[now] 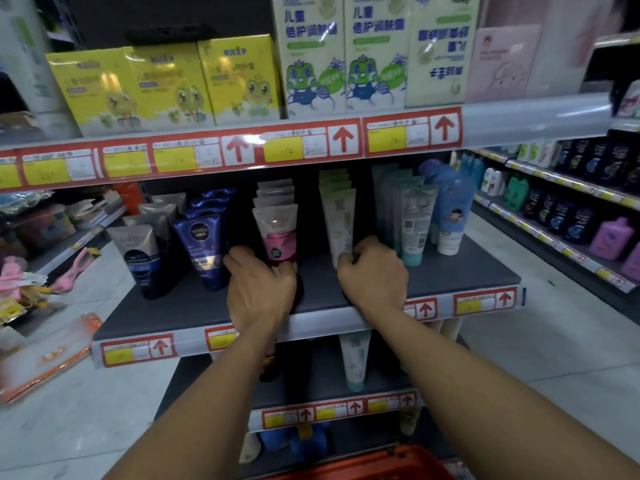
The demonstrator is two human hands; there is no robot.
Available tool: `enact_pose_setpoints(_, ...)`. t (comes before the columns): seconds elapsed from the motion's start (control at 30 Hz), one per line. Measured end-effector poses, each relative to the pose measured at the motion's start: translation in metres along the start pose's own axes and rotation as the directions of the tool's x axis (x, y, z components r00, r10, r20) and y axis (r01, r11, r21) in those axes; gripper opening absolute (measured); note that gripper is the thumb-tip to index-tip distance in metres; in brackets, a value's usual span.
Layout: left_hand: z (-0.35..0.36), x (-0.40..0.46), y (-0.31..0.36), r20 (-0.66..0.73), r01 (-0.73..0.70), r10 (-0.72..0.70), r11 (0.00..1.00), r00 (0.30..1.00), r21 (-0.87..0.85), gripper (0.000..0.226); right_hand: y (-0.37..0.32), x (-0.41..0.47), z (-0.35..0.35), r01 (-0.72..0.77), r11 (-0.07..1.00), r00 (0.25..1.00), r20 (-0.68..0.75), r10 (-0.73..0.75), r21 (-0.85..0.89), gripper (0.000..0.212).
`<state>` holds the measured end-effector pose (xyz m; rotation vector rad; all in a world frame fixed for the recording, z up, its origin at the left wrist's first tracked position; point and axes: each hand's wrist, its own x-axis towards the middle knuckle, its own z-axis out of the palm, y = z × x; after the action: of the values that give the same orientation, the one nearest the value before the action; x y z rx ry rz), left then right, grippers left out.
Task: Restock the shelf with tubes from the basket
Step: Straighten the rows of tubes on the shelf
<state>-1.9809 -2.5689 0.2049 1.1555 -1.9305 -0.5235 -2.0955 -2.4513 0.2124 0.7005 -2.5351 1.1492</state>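
Both my hands reach onto the dark middle shelf (450, 271). My left hand (259, 289) grips the bottom of the front pink-and-white tube (277, 230), which stands upright at the head of a row of like tubes. My right hand (374, 271) holds the base of the front white-and-green tube (341, 220), also upright in its own row. The red basket (367, 465) shows only its rim at the bottom edge, below my arms; its contents are hidden.
Dark blue tubes (204, 244) and grey-black tubes (138, 258) stand left of my hands; teal tubes (412, 223) and a blue bottle (450, 209) to the right. Yellow and green boxes (242, 77) fill the upper shelf. A lower shelf holds a white tube (355, 358). Aisle floor on both sides.
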Motion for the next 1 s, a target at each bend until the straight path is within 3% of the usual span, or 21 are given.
enact_pose_setpoints(0.2,-0.002,-0.002,0.002,0.024,-0.044,0.044,0.999,0.999,-0.016,0.026,0.006,0.002,-0.009,0.013,0.997,1.0,-0.016,-0.012,0.074,0.019)
enact_pose_setpoints(0.33,-0.005,-0.011,0.01,0.063,-0.157,0.155,0.987,0.986,0.037,0.017,0.01,0.004,-0.021,0.022,0.991,1.0,-0.006,-0.021,0.13,0.016)
enact_pose_setpoints(0.5,0.0,-0.03,0.038,0.191,-0.223,0.219,0.975,0.957,-0.004,0.011,0.036,0.013,-0.05,0.089,0.996,0.992,-0.09,-0.089,-0.006,0.017)
enact_pose_setpoints(0.77,0.037,-0.064,0.114,0.351,-0.304,0.331,0.944,0.876,-0.13,0.009,0.103,0.038,-0.11,-0.05,0.998,0.972,-0.233,0.038,-0.047,0.019)
enact_pose_setpoints(0.9,0.06,-0.075,0.143,0.37,-0.237,0.272,0.962,0.888,-0.138,0.023,0.132,0.051,-0.117,-0.143,0.989,0.986,-0.095,0.14,-0.025,0.02)
enact_pose_setpoints(1.0,0.079,-0.076,0.155,0.326,-0.171,0.208,0.975,0.922,-0.139,0.046,0.144,0.068,-0.118,-0.133,0.991,0.991,0.031,0.134,-0.032,0.035)
